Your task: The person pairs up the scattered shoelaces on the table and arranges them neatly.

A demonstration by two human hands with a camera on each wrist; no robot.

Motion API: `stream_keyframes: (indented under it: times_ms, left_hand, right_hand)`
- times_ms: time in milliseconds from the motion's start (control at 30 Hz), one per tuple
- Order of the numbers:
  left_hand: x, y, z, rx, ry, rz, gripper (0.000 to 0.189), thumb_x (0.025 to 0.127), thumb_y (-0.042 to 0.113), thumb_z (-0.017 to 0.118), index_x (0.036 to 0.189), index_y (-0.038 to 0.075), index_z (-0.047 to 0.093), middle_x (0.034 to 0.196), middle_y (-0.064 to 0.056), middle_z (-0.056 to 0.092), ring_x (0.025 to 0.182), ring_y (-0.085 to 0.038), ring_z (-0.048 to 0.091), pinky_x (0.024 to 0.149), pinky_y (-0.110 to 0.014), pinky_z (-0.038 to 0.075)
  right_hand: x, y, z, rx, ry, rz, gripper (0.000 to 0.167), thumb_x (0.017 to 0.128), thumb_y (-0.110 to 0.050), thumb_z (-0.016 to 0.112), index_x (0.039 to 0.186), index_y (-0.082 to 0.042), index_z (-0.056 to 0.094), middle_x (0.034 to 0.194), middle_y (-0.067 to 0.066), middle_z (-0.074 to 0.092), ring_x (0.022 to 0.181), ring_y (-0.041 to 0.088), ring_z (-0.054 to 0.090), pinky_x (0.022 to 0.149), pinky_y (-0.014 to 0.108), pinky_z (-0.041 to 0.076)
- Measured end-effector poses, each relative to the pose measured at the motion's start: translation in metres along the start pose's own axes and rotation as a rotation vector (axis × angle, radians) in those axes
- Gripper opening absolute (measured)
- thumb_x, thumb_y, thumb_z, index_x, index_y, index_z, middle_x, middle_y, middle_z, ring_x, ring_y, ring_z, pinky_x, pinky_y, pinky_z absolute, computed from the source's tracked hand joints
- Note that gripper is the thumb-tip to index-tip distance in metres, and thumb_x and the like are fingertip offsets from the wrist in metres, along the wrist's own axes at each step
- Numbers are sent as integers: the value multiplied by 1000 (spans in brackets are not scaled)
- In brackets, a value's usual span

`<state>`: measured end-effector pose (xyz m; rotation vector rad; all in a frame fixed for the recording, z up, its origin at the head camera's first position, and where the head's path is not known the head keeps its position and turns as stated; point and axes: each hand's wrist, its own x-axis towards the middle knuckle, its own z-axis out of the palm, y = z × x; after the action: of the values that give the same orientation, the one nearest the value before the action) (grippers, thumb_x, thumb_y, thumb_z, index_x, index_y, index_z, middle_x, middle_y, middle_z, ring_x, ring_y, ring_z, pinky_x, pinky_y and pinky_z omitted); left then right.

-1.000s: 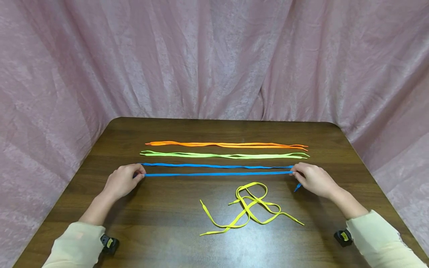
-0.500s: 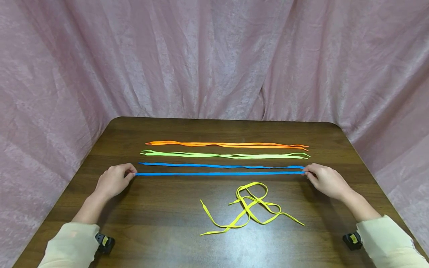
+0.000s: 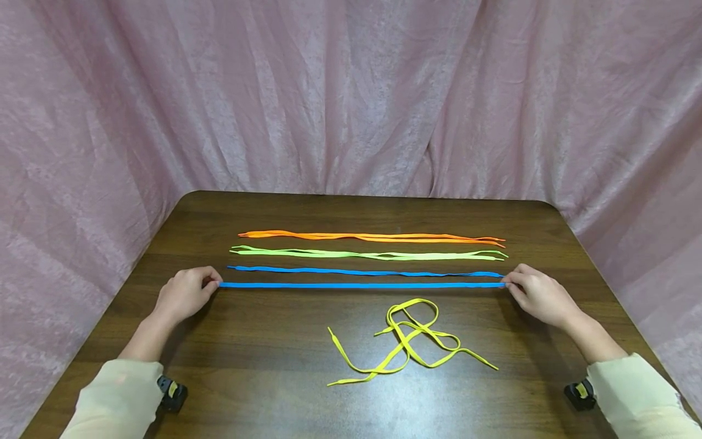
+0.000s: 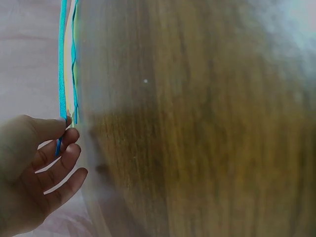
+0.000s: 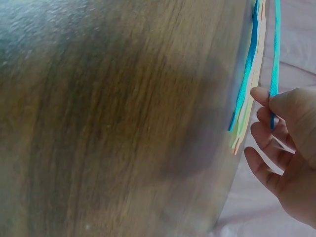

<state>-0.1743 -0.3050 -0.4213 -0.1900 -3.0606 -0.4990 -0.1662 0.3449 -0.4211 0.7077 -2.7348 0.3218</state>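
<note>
A blue shoelace is stretched straight between both hands, above the table. My left hand pinches its left end between thumb and forefinger; in the left wrist view the tip pokes out below the pinch. At the other end my right hand pinches it the same way, and the right wrist view shows that tip too. Just beyond lies a second blue shoelace on the table, roughly parallel to the held one.
Farther back, green shoelaces and orange shoelaces lie side to side in rows on the brown table. Nearer the front, tangled yellow shoelaces lie in loops. A pink curtain hangs behind the table.
Both hands have moved outward along the blue shoelace to its ends, and it is pulled straighter. The loose end that hung by the right hand no longer dangles. The other laces stay put.
</note>
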Motion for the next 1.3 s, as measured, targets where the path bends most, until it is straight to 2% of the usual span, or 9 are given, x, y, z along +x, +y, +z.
stream_keyframes:
  times_ms: [167,367,633,967,1300]
  left_hand:
    - [5,1,1,7,2,-2,5,86,16,61,86,16,66,76,-2,63,62,-20,52,47,-35,36]
    - [14,2,1,11,4,3,4,86,16,62,86,14,65,76,-2,62,63,-20,53,48,-34,37]
    - [27,0,0,13,-4,-23,5,85,19,61,84,15,64,74,-2,59,65,-22,52,49,-34,36]
    - [38,1,4,14,-28,-48,7,85,21,60,80,16,61,70,0,55,66,-22,52,49,-33,35]
    - [43,1,9,14,-36,-61,9,84,24,62,79,17,60,71,0,56,66,-23,53,49,-33,36]
  right_hand:
    - [3,1,1,3,-18,8,9,76,0,67,82,-6,70,76,-3,56,56,2,40,48,23,35]
    - [10,5,5,10,-15,23,16,75,3,65,86,-9,65,78,-1,60,62,7,46,53,30,40]
    - [18,10,7,20,-47,39,14,75,1,64,80,-8,55,69,-4,51,60,7,43,52,26,37]
    - [25,14,9,18,-119,109,12,76,-1,65,79,-9,57,72,-1,55,63,13,48,57,32,41]
    - [27,18,13,21,-143,120,8,74,-2,65,76,-8,59,72,0,54,66,15,49,59,33,41]
